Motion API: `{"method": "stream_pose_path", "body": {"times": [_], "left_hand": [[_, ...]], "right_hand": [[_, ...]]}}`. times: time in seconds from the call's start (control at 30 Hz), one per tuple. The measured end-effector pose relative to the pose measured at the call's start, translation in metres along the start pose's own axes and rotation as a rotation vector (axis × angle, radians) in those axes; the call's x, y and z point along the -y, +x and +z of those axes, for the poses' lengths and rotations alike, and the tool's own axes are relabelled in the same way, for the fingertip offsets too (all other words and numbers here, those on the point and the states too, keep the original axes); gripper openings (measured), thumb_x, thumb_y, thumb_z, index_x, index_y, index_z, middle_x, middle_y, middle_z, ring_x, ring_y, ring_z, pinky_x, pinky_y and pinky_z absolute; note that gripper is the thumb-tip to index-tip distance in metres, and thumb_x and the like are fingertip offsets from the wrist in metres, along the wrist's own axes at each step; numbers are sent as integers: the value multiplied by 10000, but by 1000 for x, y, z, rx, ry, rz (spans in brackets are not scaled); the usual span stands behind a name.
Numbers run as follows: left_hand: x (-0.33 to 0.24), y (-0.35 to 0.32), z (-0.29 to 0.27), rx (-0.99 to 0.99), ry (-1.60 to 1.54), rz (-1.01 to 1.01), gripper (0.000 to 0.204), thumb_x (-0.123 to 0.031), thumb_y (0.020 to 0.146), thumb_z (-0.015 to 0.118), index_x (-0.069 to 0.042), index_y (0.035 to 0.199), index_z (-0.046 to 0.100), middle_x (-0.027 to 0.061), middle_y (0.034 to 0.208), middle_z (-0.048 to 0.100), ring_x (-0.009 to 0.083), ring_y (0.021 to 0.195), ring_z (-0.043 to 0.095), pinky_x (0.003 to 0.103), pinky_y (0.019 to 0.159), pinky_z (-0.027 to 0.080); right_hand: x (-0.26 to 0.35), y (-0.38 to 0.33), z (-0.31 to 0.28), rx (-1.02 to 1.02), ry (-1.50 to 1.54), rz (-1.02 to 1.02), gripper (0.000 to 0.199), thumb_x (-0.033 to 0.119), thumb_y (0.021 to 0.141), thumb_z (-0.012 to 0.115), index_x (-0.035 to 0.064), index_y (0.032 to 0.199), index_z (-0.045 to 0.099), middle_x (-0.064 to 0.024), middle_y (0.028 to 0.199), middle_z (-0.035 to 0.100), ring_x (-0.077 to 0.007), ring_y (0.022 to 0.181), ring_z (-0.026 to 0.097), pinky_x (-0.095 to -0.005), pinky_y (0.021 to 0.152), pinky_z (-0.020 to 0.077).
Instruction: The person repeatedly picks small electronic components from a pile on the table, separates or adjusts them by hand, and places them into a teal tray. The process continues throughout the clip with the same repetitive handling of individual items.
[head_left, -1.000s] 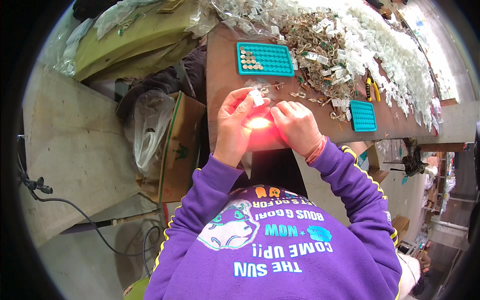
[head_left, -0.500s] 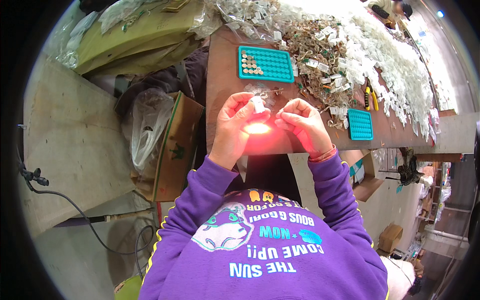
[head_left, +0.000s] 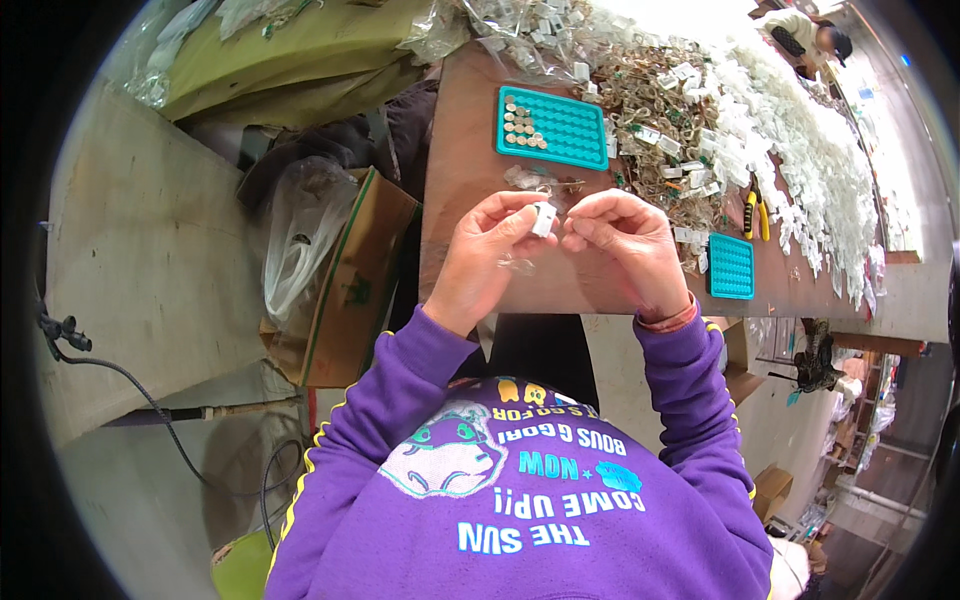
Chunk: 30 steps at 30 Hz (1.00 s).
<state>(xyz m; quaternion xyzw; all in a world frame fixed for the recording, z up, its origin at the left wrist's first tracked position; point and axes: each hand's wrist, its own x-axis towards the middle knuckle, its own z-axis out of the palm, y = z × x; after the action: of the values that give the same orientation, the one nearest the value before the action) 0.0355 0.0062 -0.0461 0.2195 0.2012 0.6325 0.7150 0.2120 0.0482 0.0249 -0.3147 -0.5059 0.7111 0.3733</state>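
since the earlier frames both hands have stayed raised together over the near edge of the brown wooden table (head_left: 470, 190), and the reddish glow seen under the fingers before is gone.

the left hand (head_left: 487, 245) is curled, thumb and fingertips pinched on a small white rectangular plastic part (head_left: 544, 219), which sits upright between the two hands, above the table edge. a small clear plastic bag (head_left: 517, 264) shows just below the left fingers; whether the hand grips it or it lies on the table cannot be told. the right hand (head_left: 625, 240) is also curled, its fingertips drawn together just beside the white part, close to touching it; whether they grasp anything of their own cannot be told, as the tips hide the contact. an orange band (head_left: 668, 319) circles the right wrist. both forearms wear purple sleeves (head_left: 400, 385).

just beyond the hands a few loose clear-and-metal pieces (head_left: 535, 181) lie on the table. farther out sits a large teal rectangular plastic tray (head_left: 565, 135) with rows of pockets, a cluster of round metal discs (head_left: 520, 125) filling its left corner. a smaller teal tray (head_left: 731, 267) lies to the right of the right hand, with yellow-handled pliers (head_left: 755, 213) just beyond it. a broad heap of mixed white plastic and brass parts (head_left: 760, 130) covers the far right of the table. to the left of the table stands an open cardboard box (head_left: 350, 290) with a clear plastic bag (head_left: 295, 235) against it.
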Motion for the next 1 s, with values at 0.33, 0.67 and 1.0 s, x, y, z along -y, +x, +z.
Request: {"method": "stream_pose_path", "body": {"times": [0.33, 0.67, 1.0], "left_hand": [[-3, -1, -1, 15, 30, -61, 253, -175, 983, 572, -10, 1172, 606, 86, 1063, 660, 150, 944, 643, 283, 804, 540], [-2, -1, 2, -1, 100, -60, 227, -145, 974, 580, -16, 1161, 603, 63, 1047, 666, 123, 913, 644, 276, 781, 544], [0, -1, 5, -14, 259, -57, 186, -115, 952, 606, -10, 1104, 632, 49, 1003, 669, 114, 873, 642, 277, 762, 544]], "right_hand": [[20, 2, 27, -100, -1122, -430, 283, -74, 781, 666, 33, 1041, 697, -82, 850, 671, -161, 761, 670, -262, 685, 526], [22, 0, 34, 10, -1370, -549, 270, -25, 778, 678, 46, 1038, 659, -84, 810, 646, -219, 722, 657, -297, 625, 533], [17, -6, 38, -15, -1436, -516, 252, -51, 777, 655, 45, 1010, 657, -96, 854, 662, -229, 726, 667, -309, 641, 538]]}}
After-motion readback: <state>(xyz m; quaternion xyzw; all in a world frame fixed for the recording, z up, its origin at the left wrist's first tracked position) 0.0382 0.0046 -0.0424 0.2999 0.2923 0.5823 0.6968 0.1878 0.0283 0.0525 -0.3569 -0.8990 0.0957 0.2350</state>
